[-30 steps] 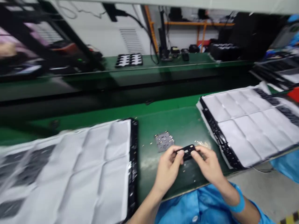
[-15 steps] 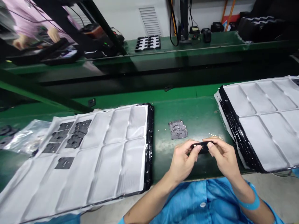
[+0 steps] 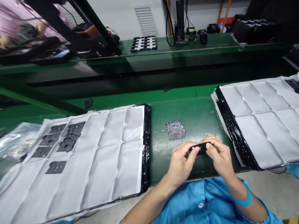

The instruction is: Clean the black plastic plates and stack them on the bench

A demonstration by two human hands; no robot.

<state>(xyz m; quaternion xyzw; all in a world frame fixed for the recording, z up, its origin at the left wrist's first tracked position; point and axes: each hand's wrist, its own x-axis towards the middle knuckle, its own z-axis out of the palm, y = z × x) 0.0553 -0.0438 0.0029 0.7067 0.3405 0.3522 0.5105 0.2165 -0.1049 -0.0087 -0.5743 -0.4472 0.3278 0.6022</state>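
Between my two hands is a small flat black plastic part [image 3: 202,147], held up nearly edge-on just above the green table. My left hand [image 3: 181,158] pinches its left end between thumb and fingers. At its right end my right hand [image 3: 217,153] grips it with the thumb pressed on top. A small white bit shows near my left thumb. Beyond my hands lies a little overlapping stack of dark grey plastic plates [image 3: 175,130]. Tiny pale pieces [image 3: 213,136] are scattered on the table just behind my right hand.
A tray lined with white sheet [image 3: 98,161] lies to the left, several dark plates [image 3: 56,167] in its pockets. Stacked black trays with white lining [image 3: 261,115] stand to the right. A clear plastic bag [image 3: 18,141] lies far left. Across the shelf, a person in a pink sleeve [image 3: 11,21] works.
The whole view has shifted slightly, so the trays and table appear farther left. Both hands keep hold of the black part, which now looks a little more tilted.
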